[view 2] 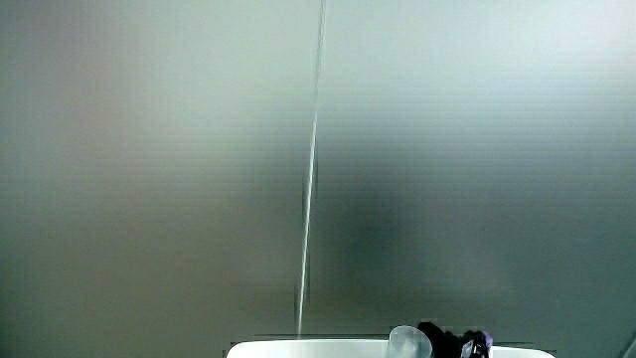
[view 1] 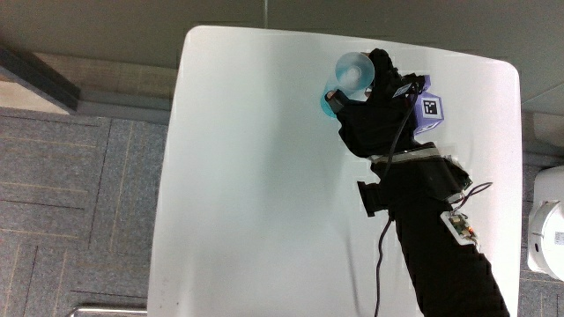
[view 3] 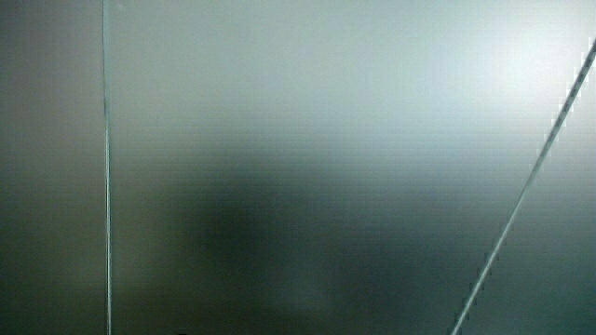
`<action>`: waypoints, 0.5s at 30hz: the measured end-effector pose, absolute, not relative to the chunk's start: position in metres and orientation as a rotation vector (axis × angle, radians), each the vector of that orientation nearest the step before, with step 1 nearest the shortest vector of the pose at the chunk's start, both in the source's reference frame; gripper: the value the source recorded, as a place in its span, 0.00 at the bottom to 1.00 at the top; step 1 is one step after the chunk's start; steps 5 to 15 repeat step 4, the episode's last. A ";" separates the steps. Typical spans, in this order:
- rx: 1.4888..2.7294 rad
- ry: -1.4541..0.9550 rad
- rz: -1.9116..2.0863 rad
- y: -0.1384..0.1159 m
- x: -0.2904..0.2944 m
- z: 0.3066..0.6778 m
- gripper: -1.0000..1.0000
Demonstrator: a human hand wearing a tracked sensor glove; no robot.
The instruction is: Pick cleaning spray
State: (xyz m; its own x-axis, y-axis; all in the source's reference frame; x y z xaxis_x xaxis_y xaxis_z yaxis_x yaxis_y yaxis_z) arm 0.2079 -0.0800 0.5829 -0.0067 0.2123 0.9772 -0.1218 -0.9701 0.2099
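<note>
You are working in what looks like an office or a lab room. The plain white rounded-corner surface (view 1: 256, 176) stands on grey carpet tiles (view 1: 79, 202) of the kind laid in workplaces, and a white plastic appliance (view 1: 548, 220) sits on the floor at the surface's edge. Near the corner of the surface farthest from you, a grey strip of skirting (view 1: 40, 75) runs along the floor. Both side views show you mostly a pale blank wall (view 2: 318, 149).

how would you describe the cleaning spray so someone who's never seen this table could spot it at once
Start from the white table, then follow the black-sleeved forearm up to the gloved hand near the table's edge farthest from the person. The cleaning spray is the pale blue, translucent bottle in the hand's fingers, the only coloured item on the table.
</note>
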 end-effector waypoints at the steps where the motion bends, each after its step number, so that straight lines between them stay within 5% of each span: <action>1: 2.039 0.077 2.071 -0.083 0.207 0.582 1.00; 15: 2.006 0.066 2.096 -0.087 0.196 0.570 1.00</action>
